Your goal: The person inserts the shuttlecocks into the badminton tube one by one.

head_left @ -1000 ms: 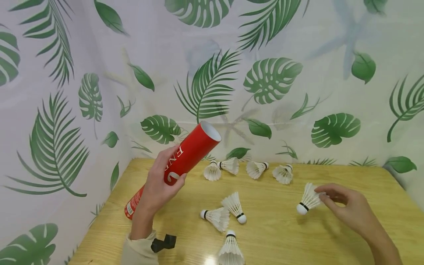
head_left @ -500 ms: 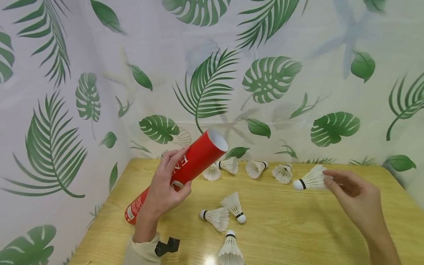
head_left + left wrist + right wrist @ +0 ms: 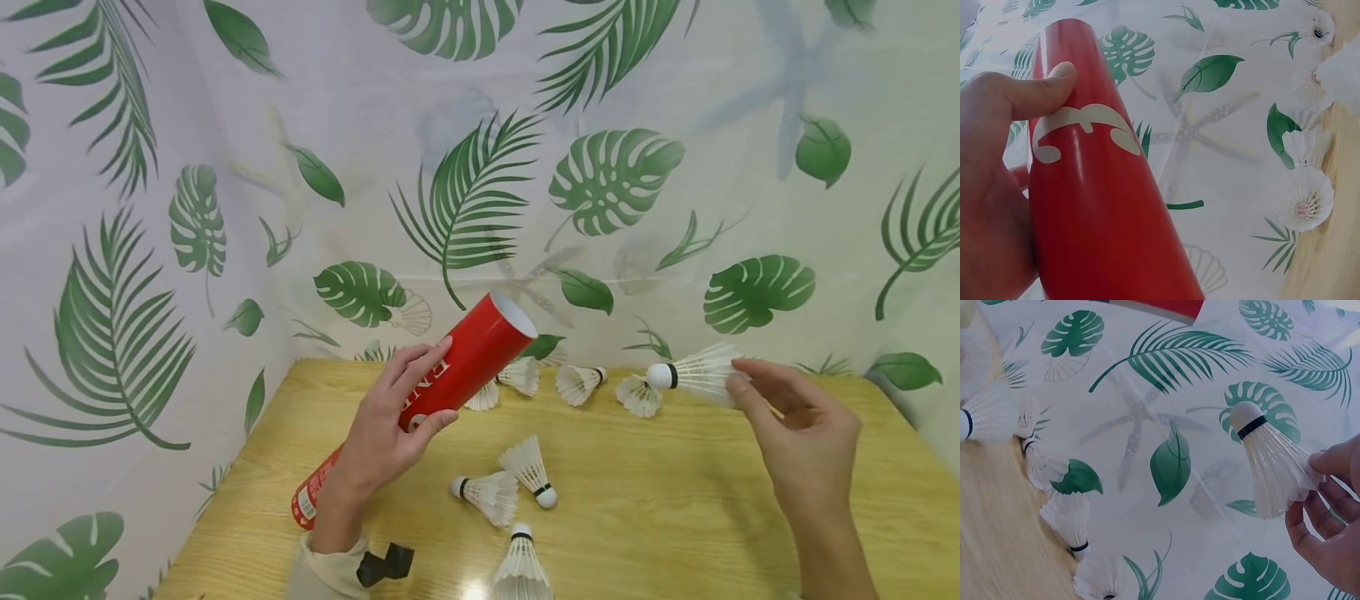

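Shuttlecock [image 3: 697,373] held up off the right part of the counter [image 3: 637,517], in right hand [image 3: 810,442]. Long axis near level in head view: cork end left, toward red tube [image 3: 480,350]; skirt opening right, toward the palm. Tilted in right wrist view, cork up and left, feathers down and right. Right fingers [image 3: 1297,534] pinching the skirt rim only.

Red tube in left hand [image 3: 393,429], left fingers and thumb curled round the barrel. Long axis slanted: open mouth up and right, barcode end down and left, low at counter's left side. Contact with counter there: cannot tell. Cork and tube mouth well apart.

Loose shuttlecocks [image 3: 580,385] on counter: four along the back, before leaf-print cloth [image 3: 480,75]; leftmost partly behind tube, rightmost partly behind held one. Middle pair [image 3: 491,497] overlapping in view, one cork left, other cork toward the front right. Front one [image 3: 522,571] cork away from the person, skirt toward the person. Black piece [image 3: 385,566] at left sleeve cuff [image 3: 330,571].
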Demonstrator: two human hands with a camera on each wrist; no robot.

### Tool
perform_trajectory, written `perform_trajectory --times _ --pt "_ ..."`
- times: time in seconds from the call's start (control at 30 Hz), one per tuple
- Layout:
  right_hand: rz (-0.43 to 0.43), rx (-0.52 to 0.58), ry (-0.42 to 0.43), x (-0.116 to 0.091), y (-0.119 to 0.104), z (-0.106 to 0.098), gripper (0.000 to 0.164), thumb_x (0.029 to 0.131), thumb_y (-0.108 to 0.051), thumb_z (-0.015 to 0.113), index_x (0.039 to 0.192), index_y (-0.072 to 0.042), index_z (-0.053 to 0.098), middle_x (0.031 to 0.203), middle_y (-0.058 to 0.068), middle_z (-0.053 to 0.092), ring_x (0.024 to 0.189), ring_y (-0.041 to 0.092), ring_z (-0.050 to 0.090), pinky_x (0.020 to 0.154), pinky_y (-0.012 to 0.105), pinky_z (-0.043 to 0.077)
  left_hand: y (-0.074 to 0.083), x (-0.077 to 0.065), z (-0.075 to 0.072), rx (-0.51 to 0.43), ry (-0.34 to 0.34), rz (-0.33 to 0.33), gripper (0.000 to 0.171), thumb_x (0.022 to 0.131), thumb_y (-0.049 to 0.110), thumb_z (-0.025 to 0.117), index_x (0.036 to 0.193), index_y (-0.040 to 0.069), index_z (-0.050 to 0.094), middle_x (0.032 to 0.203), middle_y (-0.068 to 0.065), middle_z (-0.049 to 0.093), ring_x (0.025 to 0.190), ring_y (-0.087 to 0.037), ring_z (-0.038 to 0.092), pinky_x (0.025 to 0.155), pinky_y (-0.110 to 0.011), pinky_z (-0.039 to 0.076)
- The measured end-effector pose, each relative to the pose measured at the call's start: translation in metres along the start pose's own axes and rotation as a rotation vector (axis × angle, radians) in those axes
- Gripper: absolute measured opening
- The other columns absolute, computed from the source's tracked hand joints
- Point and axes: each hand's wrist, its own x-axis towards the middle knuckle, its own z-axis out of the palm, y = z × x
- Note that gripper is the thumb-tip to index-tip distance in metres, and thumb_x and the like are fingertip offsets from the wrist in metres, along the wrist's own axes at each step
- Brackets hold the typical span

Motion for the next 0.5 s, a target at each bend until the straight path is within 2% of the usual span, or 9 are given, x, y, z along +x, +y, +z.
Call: perform_trajectory --times 0.13,0.27,0.5 --pt "-0.054 0.079 0.017 -0.002 -0.002 0.004 0.023 0.084 0.021 0.070 0.105 0.027 0.063 0.097 0.012 0.076 0.087 0.017 0.072 0.079 0.021 0.058 0.003 -0.001 0.006 -0.015 0.011 -0.008 0.076 0.088 0.016 0.081 0.155 0.026 0.047 0.144 -0.005 0.051 0.124 -0.025 0.054 0.079 -0.036 0.061" --pt "-0.091 0.072 0.028 -0.002 -0.005 0.008 0.024 0.085 0.020 0.069 0.105 0.029 0.061 0.098 0.013 0.076 0.088 0.017 0.073 0.079 0.021 0.058 0.005 0.000 0.011 0.009 0.030 0.007 0.072 0.089 0.018 0.080 0.154 0.026 0.048 0.143 -0.005 0.052 0.124 -0.023 0.054 0.081 -0.037 0.061" --pt "-0.110 0.061 0.029 -0.002 -0.013 0.009 0.024 0.086 0.018 0.070 0.106 0.028 0.062 0.099 0.014 0.076 0.086 0.018 0.073 0.076 0.023 0.059 0.008 0.002 0.015 -0.030 -0.025 0.029 0.070 0.091 0.017 0.077 0.154 0.025 0.049 0.145 -0.004 0.049 0.125 -0.024 0.050 0.069 -0.030 0.061"
